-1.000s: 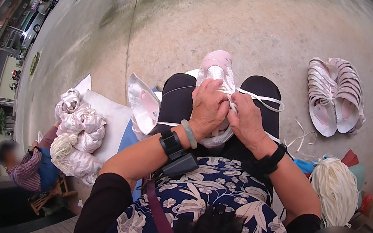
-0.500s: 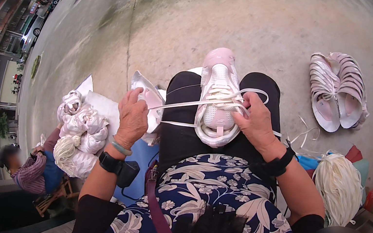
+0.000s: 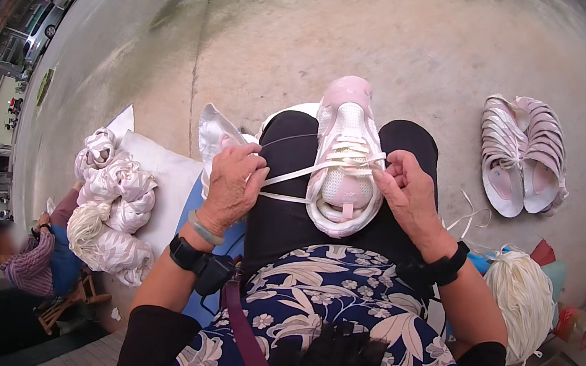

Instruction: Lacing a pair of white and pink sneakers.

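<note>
Left hand (image 3: 232,182) nearer shoe (image 3: 344,185) — bundles (image 3: 128,206) leftward

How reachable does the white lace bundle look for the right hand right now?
Probably yes: the bundle lies beside the right forearm, its top uncovered. The right hand seems occupied, though, pinching a lace at the shoe, so it would likely need freeing first.

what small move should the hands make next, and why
Probably a gentle outward pull with the left hand, to snug the lace: it stretches from that hand across to the shoe, while the right hand sits at the shoe's opposite edge, fingertips beside the lacing.
</note>
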Available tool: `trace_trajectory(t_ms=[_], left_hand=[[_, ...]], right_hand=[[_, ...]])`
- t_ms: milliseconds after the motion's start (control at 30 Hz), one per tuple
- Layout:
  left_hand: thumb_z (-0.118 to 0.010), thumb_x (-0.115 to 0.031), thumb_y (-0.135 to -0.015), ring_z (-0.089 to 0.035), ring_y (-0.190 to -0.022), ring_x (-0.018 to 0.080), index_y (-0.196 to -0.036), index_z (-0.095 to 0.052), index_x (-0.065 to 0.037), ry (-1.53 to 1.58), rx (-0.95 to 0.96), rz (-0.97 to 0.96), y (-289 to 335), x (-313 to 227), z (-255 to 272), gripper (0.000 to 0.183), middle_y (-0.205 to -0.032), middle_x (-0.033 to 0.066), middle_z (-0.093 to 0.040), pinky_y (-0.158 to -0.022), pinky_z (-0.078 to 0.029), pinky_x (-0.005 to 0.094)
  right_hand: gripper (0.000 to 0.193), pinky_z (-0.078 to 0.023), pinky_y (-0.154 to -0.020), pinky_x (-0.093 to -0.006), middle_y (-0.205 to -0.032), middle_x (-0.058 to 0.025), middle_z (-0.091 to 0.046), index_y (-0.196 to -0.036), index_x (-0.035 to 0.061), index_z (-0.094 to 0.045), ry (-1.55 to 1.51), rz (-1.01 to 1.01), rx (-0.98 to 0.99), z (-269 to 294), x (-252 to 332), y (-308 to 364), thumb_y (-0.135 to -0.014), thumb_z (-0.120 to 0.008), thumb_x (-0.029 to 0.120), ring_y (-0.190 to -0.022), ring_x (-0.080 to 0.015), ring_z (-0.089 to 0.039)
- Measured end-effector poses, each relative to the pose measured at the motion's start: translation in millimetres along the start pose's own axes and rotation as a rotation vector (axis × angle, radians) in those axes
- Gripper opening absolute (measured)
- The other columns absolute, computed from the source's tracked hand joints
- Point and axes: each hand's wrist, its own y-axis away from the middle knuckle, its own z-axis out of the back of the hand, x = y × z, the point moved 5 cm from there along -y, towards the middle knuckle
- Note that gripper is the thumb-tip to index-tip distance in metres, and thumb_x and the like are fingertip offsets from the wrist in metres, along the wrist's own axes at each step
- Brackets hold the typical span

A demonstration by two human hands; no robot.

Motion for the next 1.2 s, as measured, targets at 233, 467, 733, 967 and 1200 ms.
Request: trace_trajectory(t_ms=[233,467,733,967,1200], left_hand=[[-0.063,-0.014,-0.078,-0.052,-0.094,0.0272,-0.085,-0.063,-0.005,0.026,0.082,-0.154,-42.1,-47.4,-36.1,0.012,-0.102,0.0097,-0.058,-0.082,-0.036,0.0389],[-0.064,-0.016,-0.076,-0.052,-0.089,0.0262,-0.077,-0.059,-0.005,0.072,0.07,-0.169,-44.7,-57.7,-42.3,0.011,-0.098,0.0082,-0.058,-0.081,-0.036,0.0382],[-0.065,-0.015,-0.074,-0.052,-0.083,0.0269,-0.073,-0.056,-0.005,0.129,0.132,-0.15,-48.9,-60.7,-46.8,0.013,-0.093,0.0085,-0.058,-0.076,-0.036,0.0379],[-0.062,-0.01,-0.075,-0.053,-0.078,0.0318,-0.075,-0.054,0.0,0.213,0.138,-0.157,-48.9,-59.9,-55.7,0.013,-0.087,0.0133,-0.055,-0.067,-0.042,0.0389],[-0.059,-0.007,-0.077,-0.053,-0.078,0.0327,-0.078,-0.054,0.001,0.289,0.12,-0.099,-46.9,-64.1,-63.1,0.01,-0.084,0.0154,-0.052,-0.069,-0.043,0.0378]], right_hand=[[0.015,-0.044,-0.058,-0.0247,-0.073,-0.0029,-0.055,-0.094,-0.0032,-0.06,-0.141,0.166,-0.128,-2.4,-7.2,-18.2,-0.081,-0.062,0.003,-0.064,-0.0095,-0.05],[0.014,-0.041,-0.065,-0.0226,-0.075,-0.0002,-0.053,-0.078,-0.0011,-0.06,-0.652,-0.261,0.127,-3.5,-18.4,-27.1,-0.081,-0.06,0.012,-0.07,-0.0085,-0.049],[0.03,-0.045,-0.065,-0.0289,-0.081,-0.0068,-0.053,-0.087,0.0024,-0.056,0.0,0.179,0.083,-8.8,-3.5,-19.3,-0.069,-0.073,0.021,-0.072,-0.0184,-0.053],[0.033,-0.047,-0.069,-0.0355,-0.085,-0.011,-0.051,-0.093,0.0036,-0.052,0.095,0.257,0.026,-11.7,-11.4,-18.4,-0.066,-0.066,0.018,-0.079,-0.0269,-0.055],[0.035,-0.047,-0.069,-0.0381,-0.085,-0.013,-0.051,-0.093,0.0042,-0.05,0.31,0.482,0.072,-5.2,-11.9,-25.3,-0.064,-0.064,0.02,-0.081,-0.0314,-0.055]])
